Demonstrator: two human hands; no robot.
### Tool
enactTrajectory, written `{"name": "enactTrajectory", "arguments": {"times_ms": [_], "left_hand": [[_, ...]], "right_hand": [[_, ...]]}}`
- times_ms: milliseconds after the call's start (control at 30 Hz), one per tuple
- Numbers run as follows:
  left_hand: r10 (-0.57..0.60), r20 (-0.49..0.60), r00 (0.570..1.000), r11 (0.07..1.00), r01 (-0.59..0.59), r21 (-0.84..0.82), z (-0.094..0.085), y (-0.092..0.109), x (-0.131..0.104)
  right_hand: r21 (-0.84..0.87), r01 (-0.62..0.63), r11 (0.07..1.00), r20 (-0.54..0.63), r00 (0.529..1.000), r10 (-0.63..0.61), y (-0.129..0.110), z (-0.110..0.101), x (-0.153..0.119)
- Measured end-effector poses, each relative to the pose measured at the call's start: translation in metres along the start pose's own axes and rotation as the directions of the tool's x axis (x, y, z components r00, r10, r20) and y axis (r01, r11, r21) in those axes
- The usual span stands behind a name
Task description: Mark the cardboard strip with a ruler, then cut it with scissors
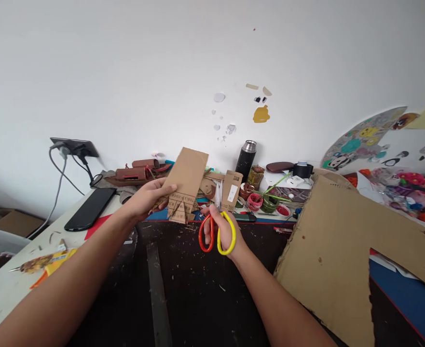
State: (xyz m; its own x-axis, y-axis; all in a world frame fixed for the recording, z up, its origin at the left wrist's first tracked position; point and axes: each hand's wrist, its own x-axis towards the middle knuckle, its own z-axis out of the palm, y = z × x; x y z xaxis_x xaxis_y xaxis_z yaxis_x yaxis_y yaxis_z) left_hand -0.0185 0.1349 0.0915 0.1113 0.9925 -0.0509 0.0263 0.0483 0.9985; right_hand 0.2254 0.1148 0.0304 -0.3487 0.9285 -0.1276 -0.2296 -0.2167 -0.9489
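Observation:
My left hand (157,195) grips a piece of brown cardboard (188,171) by its left edge, the thumb on its face. Printed characters run across the cardboard's lower end, where the edge is cut or torn into flaps. In my right hand (224,232) is a pair of scissors (227,243) with one red and one yellow handle loop. Their blades point up and away, apart from the cardboard and to its right. Below both hands lies a dark work mat (198,289) strewn with small scraps.
A metal ruler (157,294) lies on the mat. Large cut cardboard (328,246) fills the right side. Behind stand a black flask (246,161) and small paint jars (255,201). At left are a black phone (90,208) and a hot glue gun (40,262).

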Motion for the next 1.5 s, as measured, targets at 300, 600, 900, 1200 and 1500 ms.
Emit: {"name": "enactTrajectory", "arguments": {"times_ms": [300,600,900,1200,1500], "left_hand": [[-0.126,0.21,0.97,0.991,0.113,0.071,0.029,-0.016,-0.006],[-0.039,0.265,0.964,0.999,0.041,-0.003,0.028,-0.015,-0.007],[-0.088,0.353,0.931,0.99,0.122,-0.073,0.047,-0.031,-0.006],[-0.109,0.27,0.957,0.99,0.128,-0.052,0.06,-0.036,-0.008],[0.021,0.239,0.971,0.999,-0.029,0.028,0.058,-0.042,-0.003]], "right_hand": [[-0.009,-0.084,0.996,0.049,0.995,0.084,0.004,-0.004,0.0],[0.153,0.038,0.988,-0.171,0.985,-0.011,-0.001,-0.01,0.009],[0.221,0.136,0.966,-0.305,0.95,-0.064,-0.008,-0.016,0.013],[0.199,0.164,0.966,-0.272,0.957,-0.106,-0.005,-0.011,0.008],[0.225,0.181,0.957,-0.286,0.952,-0.113,-0.005,-0.009,0.009]]}}
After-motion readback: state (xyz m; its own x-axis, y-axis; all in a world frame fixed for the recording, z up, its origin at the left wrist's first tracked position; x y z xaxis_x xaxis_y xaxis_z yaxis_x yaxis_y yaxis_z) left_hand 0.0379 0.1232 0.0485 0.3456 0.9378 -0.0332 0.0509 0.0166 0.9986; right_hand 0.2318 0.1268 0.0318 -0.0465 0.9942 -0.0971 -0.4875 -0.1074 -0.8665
